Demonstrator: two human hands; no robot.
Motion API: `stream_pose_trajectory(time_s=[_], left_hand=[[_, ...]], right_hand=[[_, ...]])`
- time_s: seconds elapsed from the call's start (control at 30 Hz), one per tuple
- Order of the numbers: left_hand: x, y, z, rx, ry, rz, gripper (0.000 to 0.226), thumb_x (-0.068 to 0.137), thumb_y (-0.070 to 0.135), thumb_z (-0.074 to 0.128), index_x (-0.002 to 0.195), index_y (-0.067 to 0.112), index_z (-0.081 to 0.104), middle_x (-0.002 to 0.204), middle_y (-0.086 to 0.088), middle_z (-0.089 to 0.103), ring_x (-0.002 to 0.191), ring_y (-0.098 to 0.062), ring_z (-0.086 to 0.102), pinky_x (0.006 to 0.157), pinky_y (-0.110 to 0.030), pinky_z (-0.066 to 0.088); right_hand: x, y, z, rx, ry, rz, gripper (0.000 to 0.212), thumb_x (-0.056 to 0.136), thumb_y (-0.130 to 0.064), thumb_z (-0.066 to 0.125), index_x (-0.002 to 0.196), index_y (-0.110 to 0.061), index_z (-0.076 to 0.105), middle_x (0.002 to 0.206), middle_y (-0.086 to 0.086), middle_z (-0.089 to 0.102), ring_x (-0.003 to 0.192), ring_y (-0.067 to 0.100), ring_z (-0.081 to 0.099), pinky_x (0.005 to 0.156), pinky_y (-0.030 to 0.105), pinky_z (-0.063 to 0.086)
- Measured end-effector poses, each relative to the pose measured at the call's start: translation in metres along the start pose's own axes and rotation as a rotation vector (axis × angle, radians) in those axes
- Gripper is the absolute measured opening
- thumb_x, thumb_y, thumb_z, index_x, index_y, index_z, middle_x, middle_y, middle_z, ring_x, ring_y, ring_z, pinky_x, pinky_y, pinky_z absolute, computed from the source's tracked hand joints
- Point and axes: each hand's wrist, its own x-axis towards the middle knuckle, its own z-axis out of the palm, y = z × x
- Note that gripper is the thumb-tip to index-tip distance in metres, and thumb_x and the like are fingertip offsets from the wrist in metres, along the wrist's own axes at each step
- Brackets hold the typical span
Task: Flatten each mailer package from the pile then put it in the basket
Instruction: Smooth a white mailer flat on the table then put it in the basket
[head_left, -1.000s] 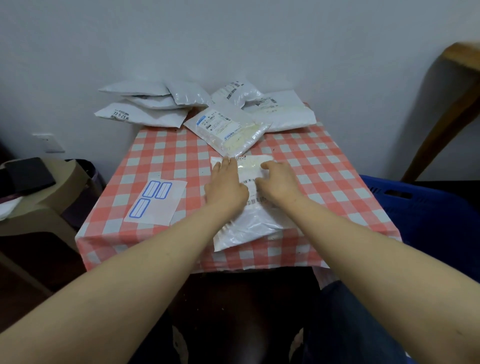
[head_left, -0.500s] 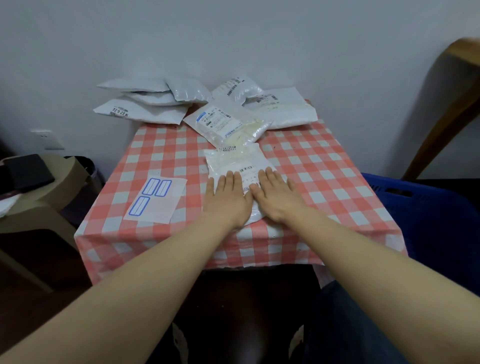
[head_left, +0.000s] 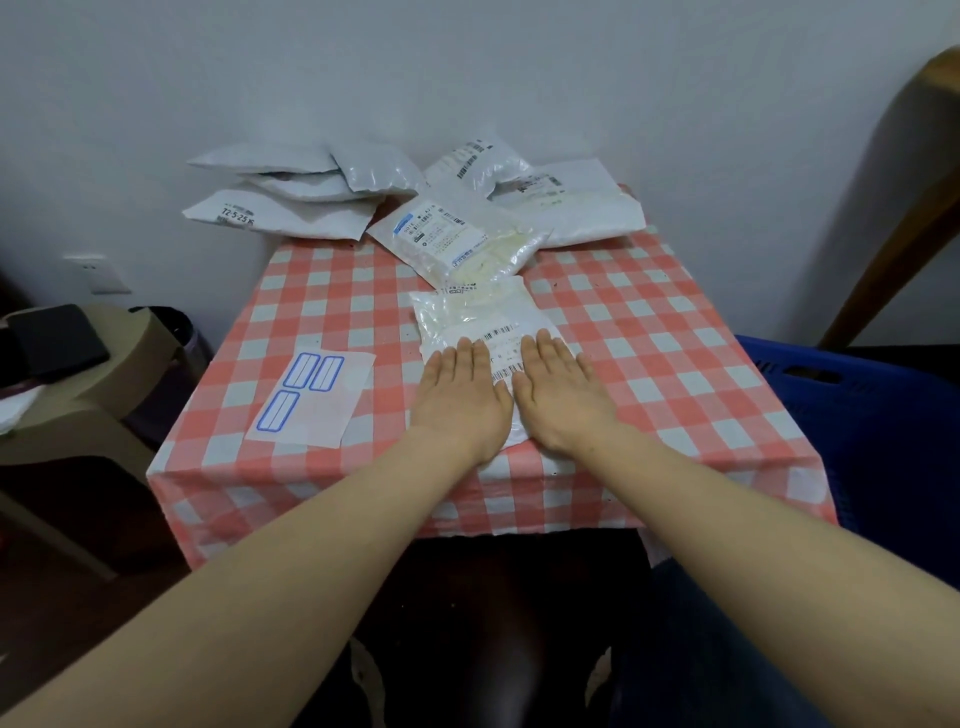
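Observation:
A white mailer package (head_left: 475, 317) with a barcode label lies flat in the middle of the red-and-white checked table (head_left: 649, 332). My left hand (head_left: 460, 397) and my right hand (head_left: 558, 392) press side by side on its near half, palms down and fingers straight. Both hands cover the package's near edge. A pile of several white mailers (head_left: 415, 208) sits at the table's far edge against the wall. The blue basket (head_left: 841, 400) stands to the right of the table, partly out of view.
A flat sheet with blue-outlined labels (head_left: 311, 397) lies on the table's left side. A beige stool (head_left: 88, 395) with a dark object on it stands at the left. A wooden chair leg (head_left: 883, 218) slants at the far right.
The mailer has been laid flat further back on the table. Both hands went from gripping it to pressing flat on its near half and have stayed there.

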Motion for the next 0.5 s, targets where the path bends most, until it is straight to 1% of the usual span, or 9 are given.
stream_pose_trajectory(time_s=[0.07, 0.1, 0.13, 0.17, 0.2, 0.23, 0.3, 0.37, 0.5], left_hand=[[0.002, -0.001, -0.008, 0.056, -0.009, 0.017, 0.059, 0.101, 0.035, 0.014, 0.151, 0.005, 0.009, 0.158, -0.012, 0.010, 0.146, -0.026, 0.009, 0.117, -0.042, -0.009], [0.005, -0.003, -0.015, 0.088, 0.020, 0.025, 0.056, 0.100, 0.034, 0.016, 0.147, 0.004, 0.023, 0.153, -0.013, 0.024, 0.142, -0.027, 0.020, 0.116, -0.046, -0.007], [0.010, -0.005, -0.022, 0.108, 0.075, 0.024, 0.051, 0.100, 0.033, 0.019, 0.138, 0.005, 0.037, 0.143, -0.013, 0.038, 0.136, -0.029, 0.030, 0.116, -0.049, -0.003], [0.016, -0.008, -0.030, 0.109, 0.137, 0.009, 0.046, 0.100, 0.031, 0.022, 0.130, 0.006, 0.046, 0.134, -0.012, 0.046, 0.130, -0.029, 0.036, 0.116, -0.051, 0.001], [0.023, -0.010, -0.035, 0.093, 0.192, -0.010, 0.043, 0.100, 0.030, 0.024, 0.126, 0.007, 0.049, 0.131, -0.011, 0.047, 0.129, -0.029, 0.037, 0.117, -0.052, 0.003], [0.031, -0.013, -0.038, 0.066, 0.220, -0.021, 0.044, 0.100, 0.030, 0.023, 0.130, 0.008, 0.046, 0.136, -0.011, 0.044, 0.133, -0.029, 0.032, 0.117, -0.052, 0.002], [0.046, -0.014, -0.037, 0.024, 0.170, -0.030, 0.052, 0.101, 0.034, 0.018, 0.147, 0.010, 0.024, 0.155, -0.011, 0.019, 0.145, -0.026, 0.009, 0.115, -0.050, -0.007], [0.057, -0.015, -0.029, 0.019, 0.067, -0.036, 0.057, 0.101, 0.038, 0.012, 0.152, 0.014, 0.000, 0.160, -0.006, -0.006, 0.146, -0.025, -0.011, 0.113, -0.048, -0.014], [0.064, -0.016, -0.011, -0.001, 0.012, -0.061, 0.059, 0.100, 0.038, 0.010, 0.150, 0.016, -0.012, 0.158, -0.004, -0.018, 0.145, -0.024, -0.017, 0.112, -0.046, -0.018]], right_hand=[[0.001, -0.001, -0.009, -0.036, -0.028, 0.008, 0.056, 0.102, -0.036, 0.015, 0.151, -0.012, 0.010, 0.160, 0.007, 0.007, 0.147, 0.020, 0.007, 0.117, 0.043, -0.001], [0.004, -0.002, -0.017, -0.065, 0.001, 0.022, 0.053, 0.101, -0.035, 0.018, 0.146, -0.011, 0.027, 0.154, 0.009, 0.024, 0.143, 0.024, 0.021, 0.115, 0.046, 0.004], [0.010, -0.003, -0.027, -0.087, 0.064, 0.051, 0.047, 0.099, -0.033, 0.021, 0.135, -0.011, 0.043, 0.142, 0.009, 0.042, 0.134, 0.026, 0.036, 0.113, 0.046, 0.011], [0.017, -0.004, -0.037, -0.091, 0.140, 0.083, 0.043, 0.098, -0.031, 0.023, 0.124, -0.012, 0.052, 0.131, 0.008, 0.050, 0.126, 0.027, 0.043, 0.109, 0.045, 0.017], [0.026, -0.004, -0.046, -0.072, 0.202, 0.095, 0.042, 0.098, -0.030, 0.023, 0.122, -0.013, 0.054, 0.130, 0.007, 0.051, 0.124, 0.027, 0.044, 0.108, 0.044, 0.019], [0.035, -0.005, -0.050, -0.044, 0.227, 0.076, 0.044, 0.099, -0.031, 0.022, 0.128, -0.015, 0.051, 0.138, 0.007, 0.046, 0.130, 0.026, 0.038, 0.110, 0.044, 0.017], [0.053, -0.008, -0.052, -0.009, 0.149, -0.007, 0.050, 0.102, -0.035, 0.018, 0.148, -0.019, 0.027, 0.158, 0.006, 0.014, 0.146, 0.023, 0.007, 0.116, 0.045, 0.002], [0.064, -0.011, -0.043, 0.026, 0.048, -0.066, 0.054, 0.103, -0.039, 0.013, 0.153, -0.022, 0.004, 0.160, 0.002, -0.009, 0.146, 0.019, -0.014, 0.117, 0.043, -0.008], [0.072, -0.007, -0.021, 0.112, 0.010, -0.087, 0.056, 0.101, -0.048, 0.008, 0.152, -0.026, 0.000, 0.160, -0.002, -0.009, 0.146, 0.015, -0.012, 0.117, 0.038, -0.009]])
